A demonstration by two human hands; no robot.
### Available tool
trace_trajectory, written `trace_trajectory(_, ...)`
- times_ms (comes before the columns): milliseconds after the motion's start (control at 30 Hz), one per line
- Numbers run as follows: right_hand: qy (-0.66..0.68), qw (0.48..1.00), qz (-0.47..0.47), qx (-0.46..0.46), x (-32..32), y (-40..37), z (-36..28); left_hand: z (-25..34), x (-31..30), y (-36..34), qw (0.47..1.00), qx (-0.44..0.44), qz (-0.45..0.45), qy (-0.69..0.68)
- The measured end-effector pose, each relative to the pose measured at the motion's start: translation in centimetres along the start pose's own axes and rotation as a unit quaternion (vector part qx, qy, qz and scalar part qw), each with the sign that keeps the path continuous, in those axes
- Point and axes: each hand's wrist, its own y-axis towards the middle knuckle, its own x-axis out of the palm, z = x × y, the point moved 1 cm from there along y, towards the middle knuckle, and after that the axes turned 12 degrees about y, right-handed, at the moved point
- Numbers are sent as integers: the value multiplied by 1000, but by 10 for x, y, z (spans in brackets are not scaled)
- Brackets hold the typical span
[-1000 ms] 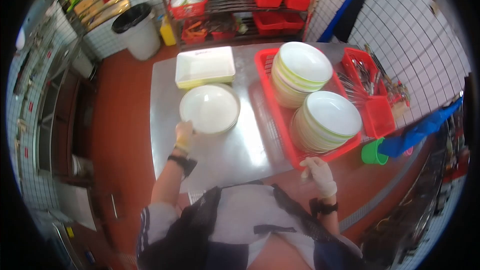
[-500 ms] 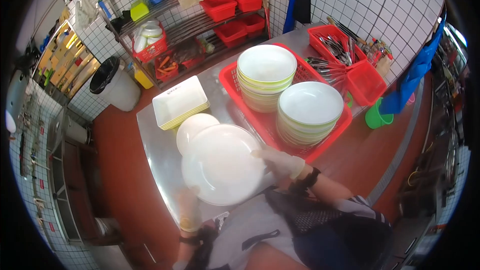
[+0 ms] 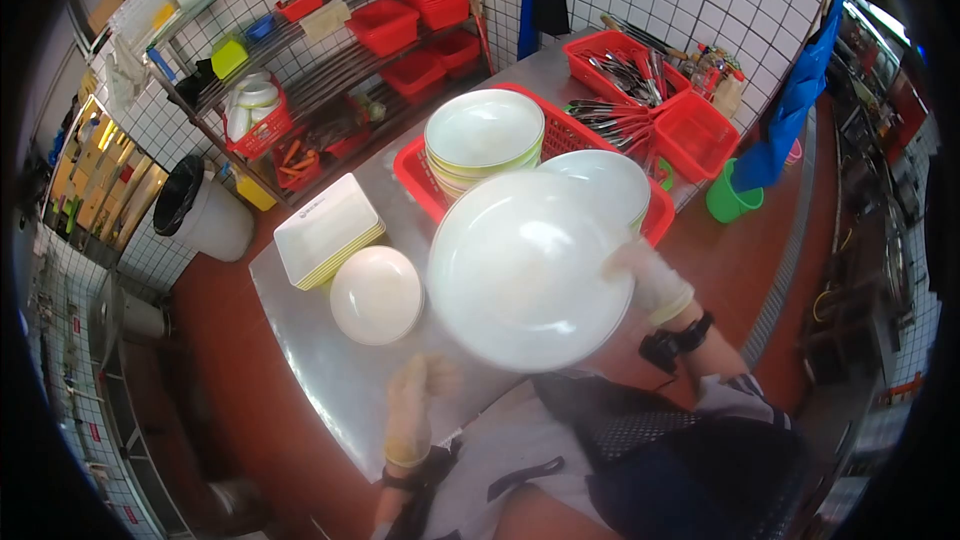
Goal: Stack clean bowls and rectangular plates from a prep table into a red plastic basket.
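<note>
My gloved right hand (image 3: 650, 280) grips the right rim of a large round white plate (image 3: 530, 275), which is lifted and tilted over the front of the red basket (image 3: 415, 175). The plate hides part of that basket and of the two stacks of white bowls in it, a left stack (image 3: 485, 130) and a right stack (image 3: 605, 180). My gloved left hand (image 3: 415, 410) is off the plate, empty, its fingers loosely bent and somewhat blurred. Near it on the metal table (image 3: 345, 375) lies a smaller round white dish (image 3: 377, 295), beside stacked rectangular white dishes (image 3: 328, 230).
Red bins of cutlery (image 3: 625, 70) and another red bin (image 3: 697, 135) stand at the table's far right. A rack (image 3: 330, 55) with red baskets is behind. A grey trash bin (image 3: 210, 215) stands on the floor at left, a green bucket (image 3: 735, 195) at right.
The large plate has moved right and up toward the basket in my right hand, uncovering the small dish. My left hand has let go of its edge. The view has shifted.
</note>
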Motion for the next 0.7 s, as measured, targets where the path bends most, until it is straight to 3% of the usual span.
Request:
trace_trajectory(33, -1, 1000, 5, -1, 6, -4, -16, -6, 0, 3, 1000, 0, -5, 0)
trace_trajectory(100, -28, 983, -28, -181, 28, -16, -63, -23, 2, 7, 999, -37, 0, -3)
trace_trajectory(133, -35, 983, -27, -178, 25, -12, -71, -30, 3, 8, 999, -38, -2, -9)
trace_trajectory(200, 20, 981, 126, -146, 16, -5, -84, -41, 0, 9, 999, -44, -4, -20)
trace_trajectory(333, 67, 972, 201, -100, -32, 17, -83, -58, -5, 13, 997, -63, 3, -39)
trace_trajectory(700, 87, 972, 219, 0, -62, 43, -101, -86, -13, 14, 995, -67, 24, -67)
